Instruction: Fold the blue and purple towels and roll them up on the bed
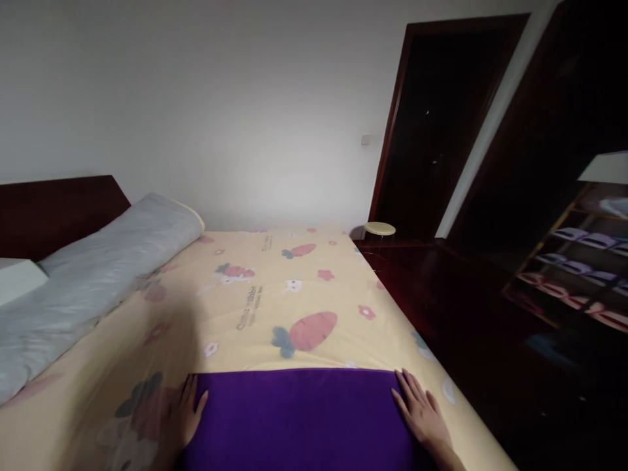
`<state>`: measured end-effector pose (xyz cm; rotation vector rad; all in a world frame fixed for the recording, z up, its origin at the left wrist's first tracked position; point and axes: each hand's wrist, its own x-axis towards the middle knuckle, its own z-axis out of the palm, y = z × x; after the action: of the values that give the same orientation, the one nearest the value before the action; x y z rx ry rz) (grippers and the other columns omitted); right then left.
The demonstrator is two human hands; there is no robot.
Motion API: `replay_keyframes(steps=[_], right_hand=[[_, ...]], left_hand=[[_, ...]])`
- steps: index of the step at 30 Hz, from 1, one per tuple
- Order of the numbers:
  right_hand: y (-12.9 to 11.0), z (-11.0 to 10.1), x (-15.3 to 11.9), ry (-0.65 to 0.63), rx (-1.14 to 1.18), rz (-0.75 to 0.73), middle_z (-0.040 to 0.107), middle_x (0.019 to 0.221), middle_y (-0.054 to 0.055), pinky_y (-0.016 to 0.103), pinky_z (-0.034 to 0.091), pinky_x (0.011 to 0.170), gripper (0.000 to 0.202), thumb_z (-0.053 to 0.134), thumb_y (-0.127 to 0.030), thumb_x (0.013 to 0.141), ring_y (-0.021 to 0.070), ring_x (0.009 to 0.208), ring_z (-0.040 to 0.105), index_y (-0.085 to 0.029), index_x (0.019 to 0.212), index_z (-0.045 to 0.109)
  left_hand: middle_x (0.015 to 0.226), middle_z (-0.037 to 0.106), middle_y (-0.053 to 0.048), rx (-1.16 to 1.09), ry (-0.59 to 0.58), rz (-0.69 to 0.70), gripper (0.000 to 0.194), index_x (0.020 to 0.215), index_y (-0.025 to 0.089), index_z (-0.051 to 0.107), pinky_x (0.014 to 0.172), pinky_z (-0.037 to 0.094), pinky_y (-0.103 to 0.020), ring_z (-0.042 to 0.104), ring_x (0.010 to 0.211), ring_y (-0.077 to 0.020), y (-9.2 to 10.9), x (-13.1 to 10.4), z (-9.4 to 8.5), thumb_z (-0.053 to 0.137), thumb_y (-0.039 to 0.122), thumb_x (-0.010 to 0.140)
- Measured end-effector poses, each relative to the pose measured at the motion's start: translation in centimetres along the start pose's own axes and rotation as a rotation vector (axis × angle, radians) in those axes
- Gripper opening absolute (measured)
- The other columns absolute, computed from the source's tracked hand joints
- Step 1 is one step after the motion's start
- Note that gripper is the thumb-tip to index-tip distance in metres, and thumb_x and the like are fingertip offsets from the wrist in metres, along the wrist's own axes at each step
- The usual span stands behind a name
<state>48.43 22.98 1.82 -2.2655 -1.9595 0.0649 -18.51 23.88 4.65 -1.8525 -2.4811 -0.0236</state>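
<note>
Cloth [301, 418], purple, lower centre, on bed [348, 340] | likely light, soft, limp; best held at upper corners | left grip [184, 412], right grip [422, 412]: there, flat, fingers extended, clasping nothing

Cloth [304, 418] on bed [360, 347], seemingly shoes [596, 241] at right

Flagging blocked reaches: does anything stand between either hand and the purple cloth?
Nothing visible does. The left hand and right hand are at opposite far corners of the purple cloth, which lies on the carrot-print bedsheet.
</note>
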Motion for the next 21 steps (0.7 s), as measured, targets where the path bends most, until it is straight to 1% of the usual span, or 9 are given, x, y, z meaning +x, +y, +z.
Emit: replay_keyframes(steps=[3, 5, 7, 10, 13, 14, 16, 18, 21], right_hand=[[-0.8, -0.5, 0.6, 0.018, -0.046, 0.056, 0.027, 0.158, 0.006, 0.051, 0.016, 0.117, 0.065, 0.023, -0.049, 0.092, 0.0236, 0.146, 0.022, -0.019, 0.150, 0.031], [-3.9, -1.0, 0.5, 0.108, -0.059, 0.085, 0.030, 0.156, 0.010, 0.056, 0.012, 0.117, 0.064, 0.022, -0.044, 0.092, 0.0272, 0.145, 0.023, -0.016, 0.148, 0.036], [-8.7, -1.0, -0.4, 0.191, -0.009, 0.023, 0.032, 0.154, 0.013, 0.057, 0.014, 0.116, 0.062, 0.022, -0.040, 0.093, 0.0285, 0.145, 0.024, -0.013, 0.147, 0.038], [-17.2, 0.2, -3.5, 0.139, 0.169, -0.261, 0.033, 0.154, 0.006, 0.049, 0.023, 0.116, 0.056, 0.022, -0.037, 0.097, 0.0242, 0.143, 0.028, -0.020, 0.148, 0.036], [-23.0, 1.9, -6.9, 0.043, 0.281, -0.460, 0.035, 0.153, 0.003, 0.042, 0.031, 0.114, 0.053, 0.027, -0.040, 0.098, 0.0225, 0.141, 0.034, -0.025, 0.148, 0.034], [-23.6, 2.3, -7.7, 0.024, 0.298, -0.497, 0.037, 0.152, 0.002, 0.042, 0.033, 0.113, 0.052, 0.030, -0.041, 0.098, 0.0228, 0.140, 0.036, -0.027, 0.148, 0.035], [-22.5, 2.4, -8.8, 0.017, 0.299, -0.491, 0.038, 0.151, 0.002, 0.043, 0.035, 0.112, 0.052, 0.033, -0.045, 0.097, 0.0242, 0.138, 0.039, -0.029, 0.146, 0.037], [-18.8, 1.8, -9.3, 0.050, 0.262, -0.388, 0.037, 0.151, 0.003, 0.047, 0.035, 0.112, 0.054, 0.033, -0.051, 0.097, 0.0260, 0.138, 0.038, -0.029, 0.145, 0.040], [-10.1, 1.3, -10.2, 0.129, 0.183, -0.218, 0.038, 0.151, 0.004, 0.051, 0.035, 0.111, 0.059, 0.033, -0.058, 0.094, 0.0278, 0.138, 0.038, -0.029, 0.144, 0.042]], left_hand=[[0.154, 0.036, -0.014, 0.023, -0.014, -0.019, 0.068, 0.145, 0.004, 0.036, 0.115, 0.028, -0.051, 0.032, 0.143, -0.0282, 1.8, 0.1, -2.5, 0.030, 0.045, 0.091], [0.154, 0.035, -0.015, 0.011, 0.105, -0.009, 0.063, 0.145, 0.006, 0.036, 0.114, 0.028, -0.055, 0.028, 0.144, -0.0292, 5.9, -1.0, -4.0, 0.024, 0.041, 0.093], [0.157, 0.029, -0.006, -0.015, 0.210, 0.136, 0.057, 0.148, 0.017, 0.032, 0.118, 0.020, -0.052, 0.020, 0.147, -0.0229, 11.6, -3.3, -4.3, 0.020, 0.034, 0.095], [0.158, 0.027, 0.000, -0.107, 0.181, 0.371, 0.055, 0.149, 0.024, 0.025, 0.120, 0.020, -0.046, 0.022, 0.147, -0.0183, 20.3, -8.1, -2.1, 0.023, 0.027, 0.095], [0.156, 0.029, 0.001, -0.215, 0.073, 0.500, 0.055, 0.148, 0.028, 0.020, 0.117, 0.029, -0.045, 0.031, 0.143, -0.0203, 25.3, -12.1, 0.8, 0.028, 0.028, 0.094], [0.156, 0.029, 0.001, -0.233, 0.034, 0.522, 0.055, 0.148, 0.029, 0.020, 0.117, 0.030, -0.045, 0.032, 0.143, -0.0205, 25.6, -12.9, 1.4, 0.029, 0.029, 0.094], [0.156, 0.028, 0.002, -0.238, -0.017, 0.504, 0.053, 0.147, 0.031, 0.021, 0.117, 0.030, -0.047, 0.032, 0.143, -0.0209, 24.2, -13.7, 1.9, 0.027, 0.032, 0.095], [0.156, 0.027, 0.002, -0.209, -0.022, 0.399, 0.053, 0.148, 0.031, 0.021, 0.117, 0.028, -0.049, 0.030, 0.144, -0.0218, 20.3, -13.9, 1.9, 0.025, 0.038, 0.095], [0.155, 0.031, 0.002, -0.140, 0.044, 0.177, 0.054, 0.148, 0.032, 0.025, 0.114, 0.031, -0.051, 0.033, 0.142, -0.0233, 12.0, -14.2, 2.2, 0.025, 0.043, 0.095]])
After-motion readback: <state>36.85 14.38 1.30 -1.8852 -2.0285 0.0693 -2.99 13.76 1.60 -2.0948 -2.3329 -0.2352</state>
